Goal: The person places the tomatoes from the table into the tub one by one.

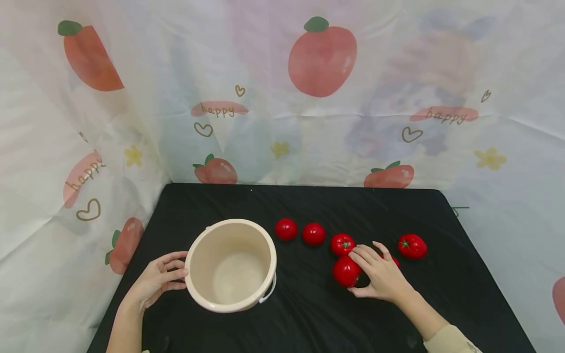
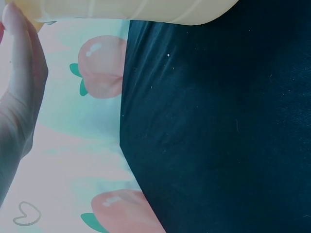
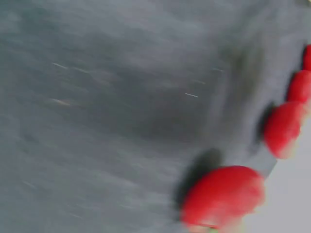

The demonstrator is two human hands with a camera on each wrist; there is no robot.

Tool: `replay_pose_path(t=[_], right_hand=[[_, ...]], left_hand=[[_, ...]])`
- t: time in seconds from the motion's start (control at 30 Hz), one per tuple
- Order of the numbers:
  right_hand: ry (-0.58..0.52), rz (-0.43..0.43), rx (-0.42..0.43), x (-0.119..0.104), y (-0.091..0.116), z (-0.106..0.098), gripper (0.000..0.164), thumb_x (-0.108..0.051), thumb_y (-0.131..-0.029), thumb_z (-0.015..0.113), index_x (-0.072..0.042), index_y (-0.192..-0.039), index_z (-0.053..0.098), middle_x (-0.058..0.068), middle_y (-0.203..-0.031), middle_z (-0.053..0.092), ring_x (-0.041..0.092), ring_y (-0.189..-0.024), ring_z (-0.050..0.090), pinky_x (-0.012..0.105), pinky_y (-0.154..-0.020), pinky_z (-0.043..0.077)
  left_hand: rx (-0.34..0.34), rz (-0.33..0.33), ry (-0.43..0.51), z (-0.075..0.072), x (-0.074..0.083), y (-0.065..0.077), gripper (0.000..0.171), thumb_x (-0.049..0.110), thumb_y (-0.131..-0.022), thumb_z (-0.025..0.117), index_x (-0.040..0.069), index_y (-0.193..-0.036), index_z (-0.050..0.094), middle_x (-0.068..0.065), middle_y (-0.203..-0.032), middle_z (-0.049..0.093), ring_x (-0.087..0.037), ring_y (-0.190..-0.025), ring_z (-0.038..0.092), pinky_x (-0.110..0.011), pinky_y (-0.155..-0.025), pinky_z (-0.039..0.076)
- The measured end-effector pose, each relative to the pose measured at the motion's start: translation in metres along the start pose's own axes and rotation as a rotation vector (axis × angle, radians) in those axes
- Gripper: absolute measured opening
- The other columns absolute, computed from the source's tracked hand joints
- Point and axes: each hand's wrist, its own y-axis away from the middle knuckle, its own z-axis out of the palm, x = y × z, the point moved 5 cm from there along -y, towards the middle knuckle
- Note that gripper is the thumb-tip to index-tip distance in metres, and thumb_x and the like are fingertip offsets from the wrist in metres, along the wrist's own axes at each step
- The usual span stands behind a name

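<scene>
A cream bucket stands upright on the black-covered table, with its white handle hanging at the lower right. My left hand touches the bucket's left side with its fingers spread and fairly straight; the left wrist view shows the bucket's wall at its top edge. On the right, my right hand holds a red tomato between thumb and fingertips. Close beyond that one sits another tomato with a green stem. A further tomato is mostly hidden behind the right hand.
Two smooth red tomatoes lie right of the bucket, and one with a green stem lies at the far right. Blurred tomatoes appear in the right wrist view. A printed curtain borders the table behind and at the sides.
</scene>
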Motion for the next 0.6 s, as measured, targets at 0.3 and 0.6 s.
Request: replay_pose_path(t=[0.3, 0.6], right_hand=[[0.021, -0.115, 0.089, -0.005, -0.058, -0.028, 0.068, -0.064, -0.079, 0.031, -0.010, -0.108, 0.058, 0.010, -0.108, 0.058, 0.027, -0.104, 0.049, 0.054, -0.094, 0.028], [0.012, -0.221, 0.150, -0.029, -0.119, -0.040, 0.064, -0.061, -0.077, 0.036, -0.009, -0.107, 0.058, 0.010, -0.109, 0.059, 0.028, -0.106, 0.049, 0.054, -0.097, 0.027]], left_hand=[[0.002, -0.003, -0.034, -0.001, -0.001, -0.001, 0.038, 0.002, -0.085, 0.061, 0.006, -0.121, 0.049, 0.001, -0.088, 0.065, -0.015, -0.076, 0.064, -0.035, -0.069, 0.056], [0.023, -0.017, -0.043, -0.002, -0.001, -0.001, 0.041, 0.003, -0.085, 0.062, 0.003, -0.123, 0.047, 0.001, -0.087, 0.065, -0.016, -0.075, 0.064, -0.036, -0.069, 0.056]])
